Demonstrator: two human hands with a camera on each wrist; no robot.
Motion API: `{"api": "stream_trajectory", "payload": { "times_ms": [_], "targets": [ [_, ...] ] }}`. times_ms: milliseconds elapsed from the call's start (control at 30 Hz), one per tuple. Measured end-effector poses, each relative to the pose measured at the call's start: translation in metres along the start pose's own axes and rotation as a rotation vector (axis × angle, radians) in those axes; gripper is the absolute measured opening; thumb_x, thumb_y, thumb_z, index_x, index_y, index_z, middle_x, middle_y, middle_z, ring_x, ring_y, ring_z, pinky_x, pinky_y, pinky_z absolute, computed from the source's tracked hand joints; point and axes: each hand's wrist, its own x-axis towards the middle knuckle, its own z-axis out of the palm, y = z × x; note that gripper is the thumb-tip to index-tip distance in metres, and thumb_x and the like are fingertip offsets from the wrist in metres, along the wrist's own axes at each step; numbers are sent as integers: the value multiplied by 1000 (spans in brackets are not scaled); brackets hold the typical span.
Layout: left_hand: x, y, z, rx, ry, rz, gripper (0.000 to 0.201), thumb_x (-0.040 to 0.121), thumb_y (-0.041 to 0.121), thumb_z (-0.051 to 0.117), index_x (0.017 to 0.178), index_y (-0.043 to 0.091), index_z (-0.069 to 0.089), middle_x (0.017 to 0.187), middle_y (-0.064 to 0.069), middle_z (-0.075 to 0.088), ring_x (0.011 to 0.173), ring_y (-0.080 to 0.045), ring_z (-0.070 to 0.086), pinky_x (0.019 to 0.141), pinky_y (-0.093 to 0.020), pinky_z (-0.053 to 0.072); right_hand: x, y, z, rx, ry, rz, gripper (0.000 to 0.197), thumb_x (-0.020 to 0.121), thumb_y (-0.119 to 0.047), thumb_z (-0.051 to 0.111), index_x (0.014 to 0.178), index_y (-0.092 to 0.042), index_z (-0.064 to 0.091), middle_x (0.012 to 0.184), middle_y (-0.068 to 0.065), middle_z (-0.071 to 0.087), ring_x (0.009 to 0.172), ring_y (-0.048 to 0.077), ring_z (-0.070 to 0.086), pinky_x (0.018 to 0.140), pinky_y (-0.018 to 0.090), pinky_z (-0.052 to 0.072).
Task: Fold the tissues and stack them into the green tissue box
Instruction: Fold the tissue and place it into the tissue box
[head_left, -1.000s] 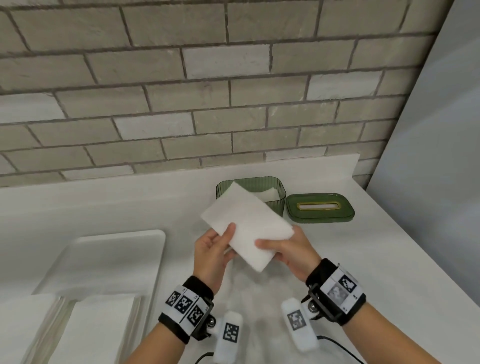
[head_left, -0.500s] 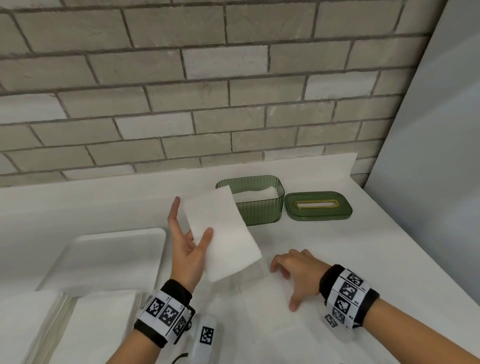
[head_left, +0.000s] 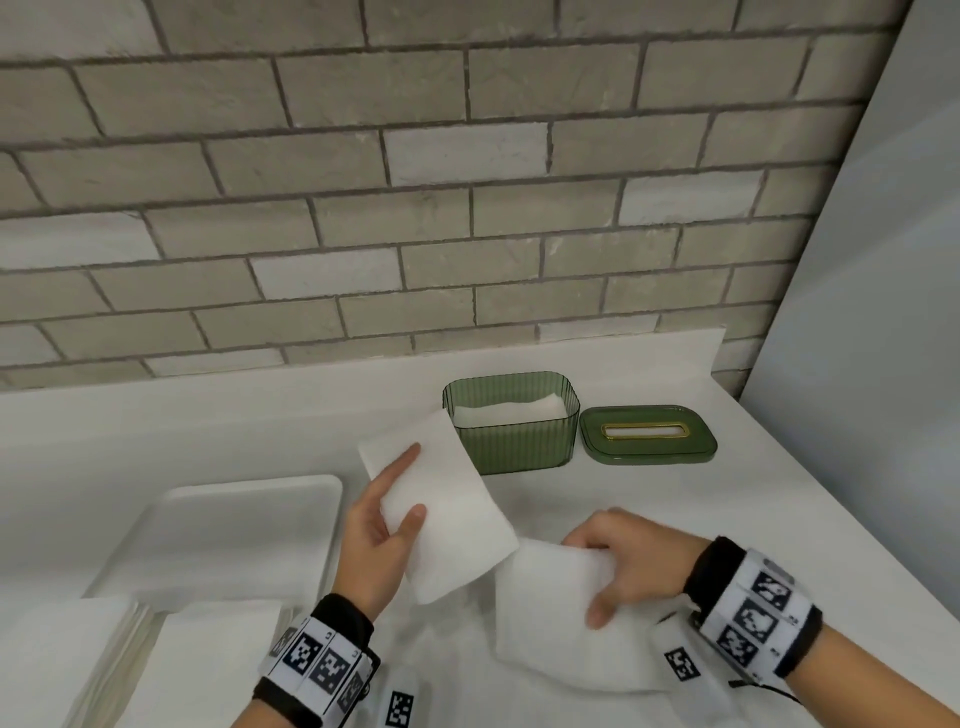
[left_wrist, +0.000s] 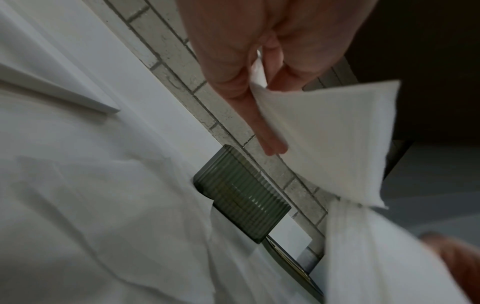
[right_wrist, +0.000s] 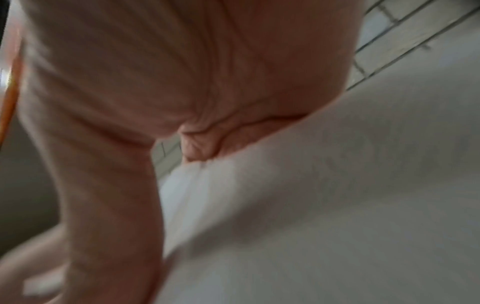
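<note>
The left hand pinches a folded tissue between thumb and fingers, holding it clear of the bench, just in front and left of the green tissue box. The right hand has its fingers curled over the edge of a second tissue, which lies partly on the bench.

Handling, as a judgement: both tissues are very light, soft and limp. They will sag from any single hold and crease or tear if pulled, so each is best taken near an edge or corner and supported flat.

The box stands open, with white tissues already inside and its rim unobstructed from above. Its lid lies flat just to the right, touching or nearly touching the box. A white tray sits to the left, and a stack of unfolded tissues lies at the near left.

Open room runs between the left hand and the box. The brick wall stands behind it, and the bench edge falls away on the right.
</note>
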Motion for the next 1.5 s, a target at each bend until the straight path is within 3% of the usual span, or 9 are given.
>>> {"api": "stream_trajectory", "payload": {
  "times_ms": [267,400,500,700,900,1033,1133,1233,1500],
  "targets": [
    [-1,13,19,-17,-41,48,67,87,-19,53,141,19,42,133,24,56,124,5,52,93,-10,45,-33,-32,-53,766,297,-351,51,66,9,76,111,-14,67,111,10,71,101,24,69,81,30,55],
    [-4,27,40,-216,-52,-98,39,101,25,47,139,25,49,133,10,61,125,-11,56,102,-31,48,-5,-38,-27,895,487,-325,44,79,-2,71,120,-8,57,116,8,70,104,25,68,84,35,57],
    [-11,37,53,-289,-99,-174,52,98,53,38,133,17,54,125,-5,67,115,-20,64,91,-35,55,19,-37,-1,936,544,-272,47,80,-13,71,124,-5,56,118,11,69,108,30,66,90,44,55],
    [-17,38,63,-267,-81,-143,33,93,19,50,125,17,56,118,-3,70,109,-22,66,87,-38,56,35,-38,22,870,682,-229,41,82,-13,74,119,-15,57,112,3,71,103,21,68,91,48,54],
    [-18,31,62,-253,-7,-62,48,83,11,60,130,13,51,119,-7,68,108,-25,66,78,-28,57,31,-40,24,619,760,-108,64,68,-37,85,120,-31,49,112,-11,62,97,5,63,79,21,53],
    [-18,35,61,-255,37,0,77,84,3,63,144,39,30,131,1,61,118,-20,61,93,-40,54,27,-28,21,703,469,-138,75,58,-20,92,122,-23,53,114,-5,69,103,10,67,89,34,56],
    [-15,38,55,-311,123,-45,94,83,-16,63,142,50,28,111,-4,72,99,-23,71,83,-36,58,24,-15,18,697,465,-169,63,59,-8,89,115,-15,62,109,1,72,101,17,69,86,37,57],
    [-10,35,45,-246,166,-69,85,74,-18,69,134,37,43,83,-9,76,75,-21,73,69,-24,58,22,-4,12,730,660,-136,49,51,-20,89,95,-8,72,92,3,74,86,18,70,71,29,56],
    [-6,16,43,16,-49,-264,27,63,-8,83,86,3,75,83,-7,77,76,-17,73,62,-20,54,21,6,17,1026,748,-178,29,55,-3,77,83,0,67,74,6,69,69,17,65,63,22,52]
  ]
}}
